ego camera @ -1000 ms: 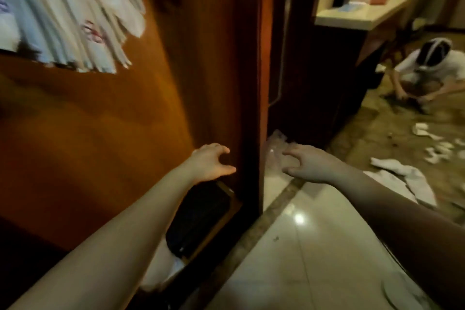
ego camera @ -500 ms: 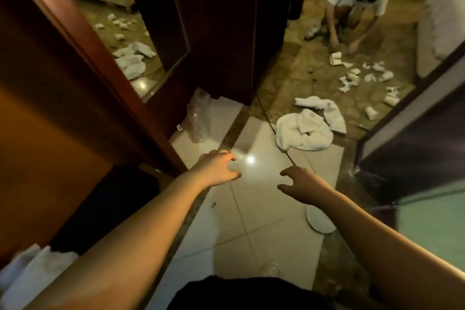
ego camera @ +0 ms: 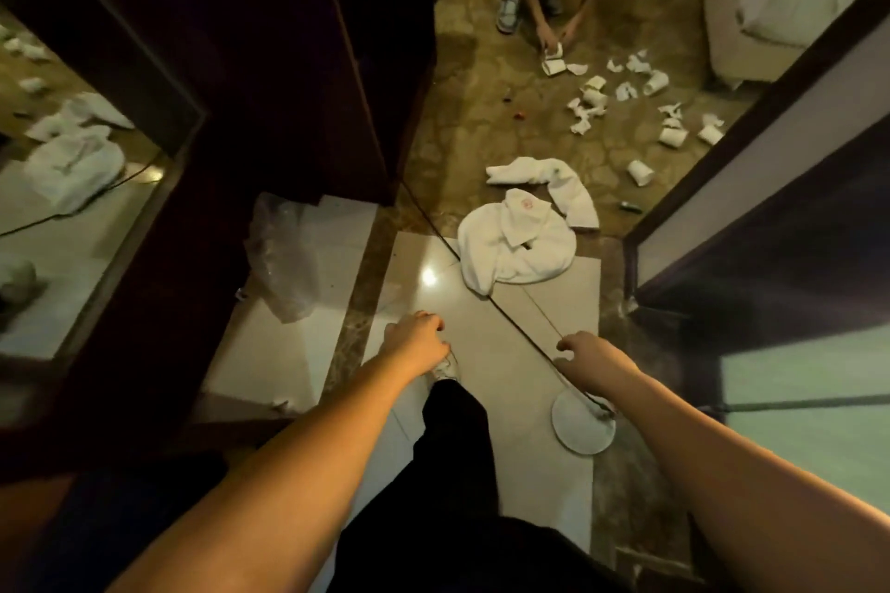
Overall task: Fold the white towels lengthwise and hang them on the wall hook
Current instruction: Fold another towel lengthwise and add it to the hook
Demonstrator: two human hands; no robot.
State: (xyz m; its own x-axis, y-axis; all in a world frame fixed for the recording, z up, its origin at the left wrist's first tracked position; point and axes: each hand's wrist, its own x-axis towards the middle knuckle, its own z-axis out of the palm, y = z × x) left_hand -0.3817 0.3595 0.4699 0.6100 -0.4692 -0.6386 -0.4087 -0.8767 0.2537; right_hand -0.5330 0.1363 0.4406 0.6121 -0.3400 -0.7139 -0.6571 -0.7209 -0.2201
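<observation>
Right now both the left hand [ego camera: 418, 338] and right hand [ego camera: 588, 357] hang loosely curled, holding nothing; the white towels [ego camera: 517, 242] lie crumpled on the floor ahead, well apart, probably soft, limp and light, best pinched at two corners of one short edge

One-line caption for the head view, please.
Both empty hands, left hand and right hand, reach toward crumpled white towels on the tiled floor.
</observation>
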